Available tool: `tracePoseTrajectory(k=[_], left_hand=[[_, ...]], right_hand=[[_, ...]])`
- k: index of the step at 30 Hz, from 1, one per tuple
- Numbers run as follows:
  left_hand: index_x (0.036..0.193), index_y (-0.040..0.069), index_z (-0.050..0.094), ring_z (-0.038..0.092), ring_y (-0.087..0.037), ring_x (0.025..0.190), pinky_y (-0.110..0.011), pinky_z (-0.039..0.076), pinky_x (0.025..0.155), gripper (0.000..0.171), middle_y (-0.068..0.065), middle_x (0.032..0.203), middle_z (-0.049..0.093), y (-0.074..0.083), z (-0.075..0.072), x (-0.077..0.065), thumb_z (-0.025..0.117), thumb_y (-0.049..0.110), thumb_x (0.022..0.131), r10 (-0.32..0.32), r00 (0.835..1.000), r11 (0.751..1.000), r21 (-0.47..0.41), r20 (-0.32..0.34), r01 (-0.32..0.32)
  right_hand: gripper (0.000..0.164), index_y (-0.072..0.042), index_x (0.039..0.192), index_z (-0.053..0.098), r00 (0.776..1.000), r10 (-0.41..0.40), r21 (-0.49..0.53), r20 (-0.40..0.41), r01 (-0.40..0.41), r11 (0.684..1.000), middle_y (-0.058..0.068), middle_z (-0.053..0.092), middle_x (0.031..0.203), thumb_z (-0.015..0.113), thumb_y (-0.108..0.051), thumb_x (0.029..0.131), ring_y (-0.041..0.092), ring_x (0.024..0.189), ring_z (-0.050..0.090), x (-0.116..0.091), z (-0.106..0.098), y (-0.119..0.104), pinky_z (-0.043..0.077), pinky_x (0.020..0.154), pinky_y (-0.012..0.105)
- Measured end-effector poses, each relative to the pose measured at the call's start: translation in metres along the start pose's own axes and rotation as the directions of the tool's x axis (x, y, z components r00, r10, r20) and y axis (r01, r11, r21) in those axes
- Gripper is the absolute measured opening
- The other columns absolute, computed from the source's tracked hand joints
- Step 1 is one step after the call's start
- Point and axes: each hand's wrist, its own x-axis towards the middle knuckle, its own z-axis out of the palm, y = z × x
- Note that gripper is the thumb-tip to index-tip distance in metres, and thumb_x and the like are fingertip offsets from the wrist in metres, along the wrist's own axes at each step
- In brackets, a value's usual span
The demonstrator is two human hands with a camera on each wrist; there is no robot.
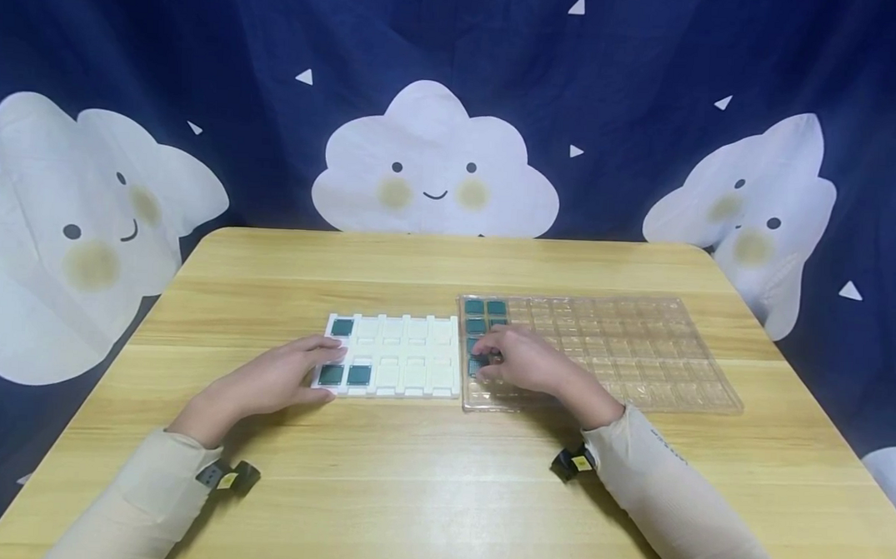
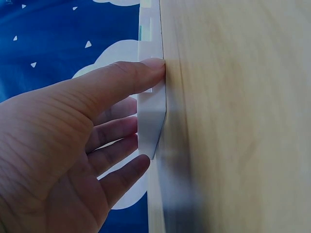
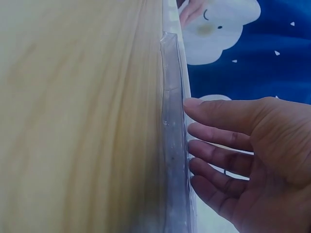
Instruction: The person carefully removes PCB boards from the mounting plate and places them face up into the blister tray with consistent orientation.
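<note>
In the head view, a white tray (image 1: 415, 353) with two rows of pockets lies left of centre, with dark green square chips (image 1: 359, 375) in its left pockets. My left hand (image 1: 278, 378) holds its left end, the thumb (image 2: 141, 76) on the front side and the fingers over the top. Right beside it lies a clear plastic tray (image 1: 640, 355) of many pockets, with several green chips (image 1: 474, 306) in its leftmost columns. Over these columns is my right hand (image 1: 523, 359), thumb and forefinger spread at a front-left chip (image 1: 477, 367). Its fingertips (image 3: 193, 103) reach the tray's top in the right wrist view.
Both trays lie flat on a wooden table (image 1: 394, 486), nearly touching end to end. Behind the table's far edge hangs a dark blue curtain (image 1: 264, 21) with white clouds. Small black cameras (image 1: 573, 463) are strapped to both wrists.
</note>
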Motion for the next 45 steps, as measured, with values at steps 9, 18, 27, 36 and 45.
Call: tracePoseTrajectory(k=[9, 18, 27, 36, 45], left_hand=[[0.139, 0.001, 0.053, 0.04, -0.041, 0.134, -0.055, 0.034, 0.109, 0.065, -0.019, 0.145, 0.046, 0.001, 0.0, -0.001, 0.075, 0.033, 0.086, 0.001, 1.0, 1.0, 0.002, 0.002, -0.001], [0.14, 0.002, 0.053, 0.04, -0.041, 0.134, -0.055, 0.033, 0.11, 0.066, -0.019, 0.145, 0.046, 0.001, -0.001, 0.0, 0.074, 0.035, 0.087, -0.006, 1.0, 1.0, -0.001, 0.003, 0.006], [0.139, 0.001, 0.053, 0.041, -0.042, 0.133, -0.057, 0.033, 0.109, 0.066, -0.02, 0.144, 0.047, 0.001, -0.003, -0.001, 0.074, 0.035, 0.087, -0.011, 1.0, 1.0, 0.004, 0.012, 0.011], [0.139, 0.001, 0.053, 0.042, -0.04, 0.133, -0.054, 0.034, 0.11, 0.065, -0.018, 0.144, 0.047, 0.0, 0.001, 0.002, 0.074, 0.035, 0.087, -0.006, 1.0, 1.0, 0.019, -0.014, 0.006], [0.14, 0.001, 0.052, 0.04, -0.039, 0.134, -0.053, 0.034, 0.11, 0.064, -0.018, 0.146, 0.045, 0.0, 0.003, 0.002, 0.072, 0.033, 0.089, 0.013, 1.0, 1.0, 0.026, -0.022, -0.012]], right_hand=[[0.037, -0.012, 0.119, 0.069, 1.0, -0.019, -0.003, -0.023, 0.019, 1.0, 0.004, 0.064, 0.121, 0.077, -0.026, 0.085, 0.025, 0.109, 0.06, -0.001, -0.002, 0.0, 0.05, 0.095, 0.043], [0.037, -0.008, 0.12, 0.068, 0.995, -0.055, 0.042, -0.083, 0.059, 0.997, 0.008, 0.065, 0.12, 0.075, -0.024, 0.087, 0.026, 0.109, 0.061, -0.002, -0.008, 0.001, 0.051, 0.095, 0.042], [0.036, -0.013, 0.121, 0.068, 0.995, -0.022, 0.021, -0.093, 0.024, 0.999, 0.008, 0.064, 0.125, 0.072, -0.029, 0.09, 0.032, 0.125, 0.052, -0.003, -0.017, -0.005, 0.038, 0.107, 0.051], [0.039, -0.013, 0.125, 0.067, 0.996, -0.045, 0.009, -0.076, 0.045, 0.999, 0.004, 0.061, 0.132, 0.071, -0.03, 0.091, 0.032, 0.134, 0.043, 0.005, -0.02, -0.02, 0.032, 0.112, 0.05], [0.039, -0.011, 0.126, 0.066, 0.993, -0.112, -0.029, -0.048, 0.111, 0.993, 0.003, 0.062, 0.129, 0.07, -0.029, 0.092, 0.023, 0.122, 0.055, 0.02, -0.011, -0.043, 0.044, 0.104, 0.04]])
